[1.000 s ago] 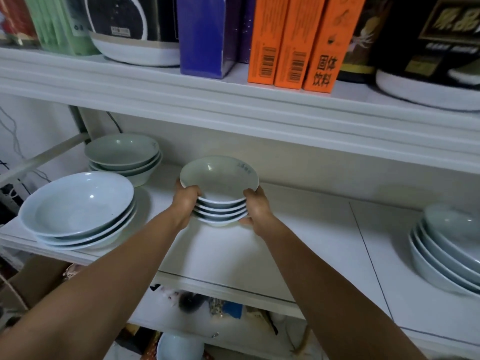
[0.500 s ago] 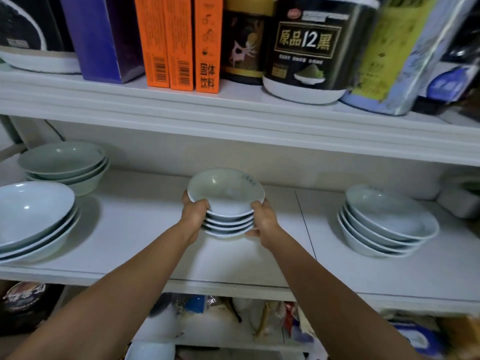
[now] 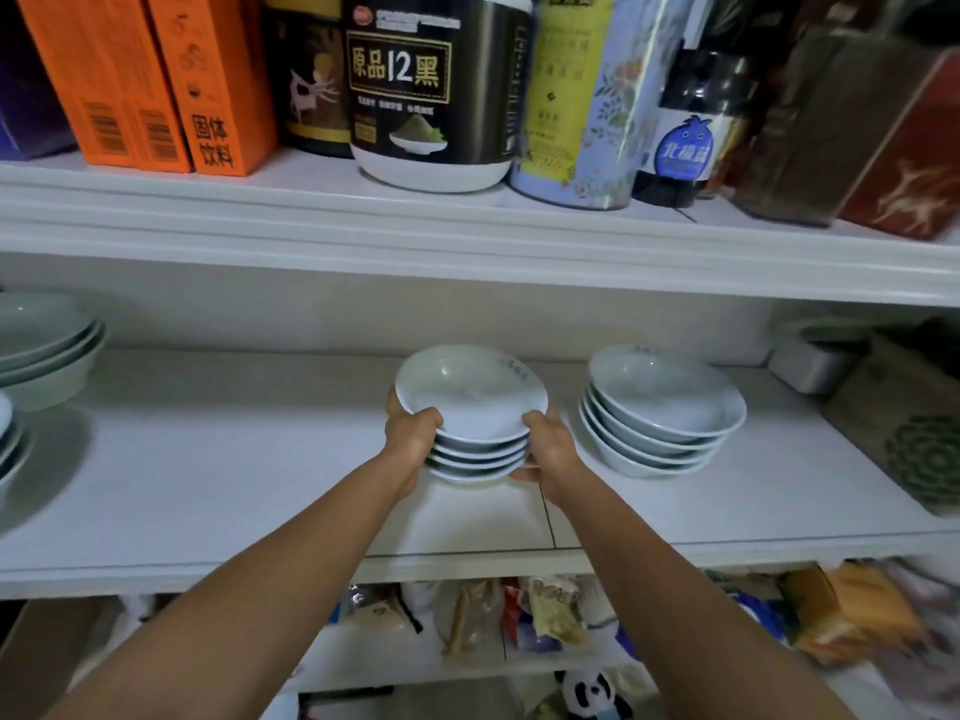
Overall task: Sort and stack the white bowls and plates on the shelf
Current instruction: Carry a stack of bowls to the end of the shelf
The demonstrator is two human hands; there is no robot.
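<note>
A stack of several small white bowls [image 3: 470, 402] is held just above the middle of the white shelf [image 3: 234, 459]. My left hand [image 3: 410, 433] grips its left side and my right hand [image 3: 550, 449] grips its right side and underside. Just to the right stands another stack of several white bowls [image 3: 665, 413], a small gap apart. At the far left sits a stack of larger pale bowls [image 3: 41, 350], and in front of it the edge of a plate stack [image 3: 10, 449], cut off by the frame.
The upper shelf [image 3: 467, 236] overhangs close above, loaded with orange boxes [image 3: 156, 80], a black tub [image 3: 431, 90] and tins. A white container [image 3: 810, 366] and a patterned box [image 3: 914, 439] stand at the right end. Bags fill the shelf below.
Both hands have carried the small bowl stack to the right along the shelf, close to the right-hand bowl stack. The view has panned right with them.
</note>
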